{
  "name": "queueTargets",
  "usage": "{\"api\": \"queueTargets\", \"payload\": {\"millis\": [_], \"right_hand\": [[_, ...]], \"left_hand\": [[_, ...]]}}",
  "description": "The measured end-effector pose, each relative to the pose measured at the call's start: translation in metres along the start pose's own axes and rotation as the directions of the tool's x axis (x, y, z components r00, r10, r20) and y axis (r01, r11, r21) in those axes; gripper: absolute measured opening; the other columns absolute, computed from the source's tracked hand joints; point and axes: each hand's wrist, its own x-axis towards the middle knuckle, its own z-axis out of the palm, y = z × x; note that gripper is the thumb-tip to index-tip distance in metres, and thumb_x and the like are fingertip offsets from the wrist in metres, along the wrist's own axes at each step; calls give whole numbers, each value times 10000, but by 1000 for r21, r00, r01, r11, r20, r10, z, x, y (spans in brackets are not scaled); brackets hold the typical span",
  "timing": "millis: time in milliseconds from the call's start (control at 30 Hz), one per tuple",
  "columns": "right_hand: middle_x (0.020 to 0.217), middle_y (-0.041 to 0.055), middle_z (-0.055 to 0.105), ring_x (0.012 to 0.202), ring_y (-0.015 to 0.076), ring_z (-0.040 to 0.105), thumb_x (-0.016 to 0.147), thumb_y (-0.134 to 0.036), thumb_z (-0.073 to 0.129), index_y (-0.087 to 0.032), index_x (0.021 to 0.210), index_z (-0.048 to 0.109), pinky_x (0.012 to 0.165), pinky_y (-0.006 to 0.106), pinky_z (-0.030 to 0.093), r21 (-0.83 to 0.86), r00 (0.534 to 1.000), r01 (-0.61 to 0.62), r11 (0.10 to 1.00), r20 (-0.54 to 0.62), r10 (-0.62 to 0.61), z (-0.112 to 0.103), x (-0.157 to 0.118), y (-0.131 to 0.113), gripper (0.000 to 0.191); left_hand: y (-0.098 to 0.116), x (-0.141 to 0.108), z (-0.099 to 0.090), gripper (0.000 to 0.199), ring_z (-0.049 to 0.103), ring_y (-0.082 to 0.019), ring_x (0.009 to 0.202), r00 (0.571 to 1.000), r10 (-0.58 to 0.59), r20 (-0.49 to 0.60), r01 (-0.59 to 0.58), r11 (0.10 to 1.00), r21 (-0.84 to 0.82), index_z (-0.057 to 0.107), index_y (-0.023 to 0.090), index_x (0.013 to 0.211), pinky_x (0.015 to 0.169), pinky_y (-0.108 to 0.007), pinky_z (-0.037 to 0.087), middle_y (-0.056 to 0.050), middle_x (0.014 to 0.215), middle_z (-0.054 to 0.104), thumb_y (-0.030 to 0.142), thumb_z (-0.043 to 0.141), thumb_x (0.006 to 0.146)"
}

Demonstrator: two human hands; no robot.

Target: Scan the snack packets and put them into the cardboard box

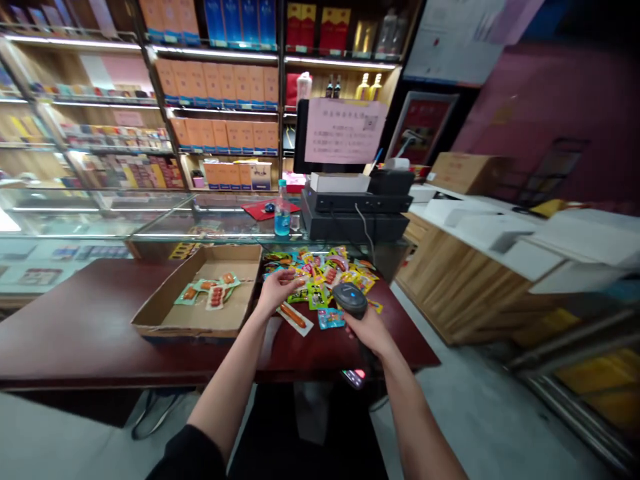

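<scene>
My right hand (369, 328) is wrapped round the handle of a dark barcode scanner (350, 299), whose head points forward over the snacks. My left hand (281, 288) hovers at the left edge of a pile of small colourful snack packets (317, 293); its fingers are partly curled and apart, with nothing visible in them. Just below it, a packaged sausage (295, 318) lies on the dark red table. A blue packet (331, 318) is beside the scanner. Left of my left hand, an open cardboard tray (193, 321) holds several sausage packets (215, 296).
Behind the dark red table (85, 320) is a glass counter (165, 217) with a blue bottle (283, 217), a monitor (301, 137) covered by a pink paper, and black boxes (355, 225). A wooden cabinet (450, 280) is on the right. Stocked shelves line the back.
</scene>
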Motion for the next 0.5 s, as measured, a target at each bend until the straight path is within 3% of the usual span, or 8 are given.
{"api": "queueTargets", "payload": {"millis": [100,200,333,500], "right_hand": [[509,-14,602,439,156,592,749,-246,648,-175,812,621,434,240,479,16,999,-19,1000,-34,20,-14,-6,6,99],[545,0,623,459,155,605,754,-251,637,-166,801,625,430,238,487,9,998,-30,1000,-63,30,-22,-9,15,98],[549,3,625,468,150,612,748,-250,628,-161,763,621,444,232,498,12,997,-22,1000,-77,23,-26,-9,27,90],[526,-9,607,450,141,600,747,-239,612,-162,745,611,447,225,492,16,997,-31,999,-72,32,-26,-10,29,78]], "left_hand": [[-13,-1,38,337,678,-188,765,996,-11,90,-3,989,146,732,162,919,721,-291,540,-78,861,726,267,854,624],[-25,-8,62,306,685,-227,795,983,-39,177,-42,902,429,730,173,869,753,-311,514,-75,835,725,246,855,599],[-35,-18,79,380,685,-302,874,967,-50,249,-136,726,674,722,169,915,769,-344,491,-125,880,722,388,841,628],[-41,-20,94,402,660,-309,1009,949,-36,314,-234,589,774,712,175,989,832,-332,480,-162,1058,706,416,805,682]]}}
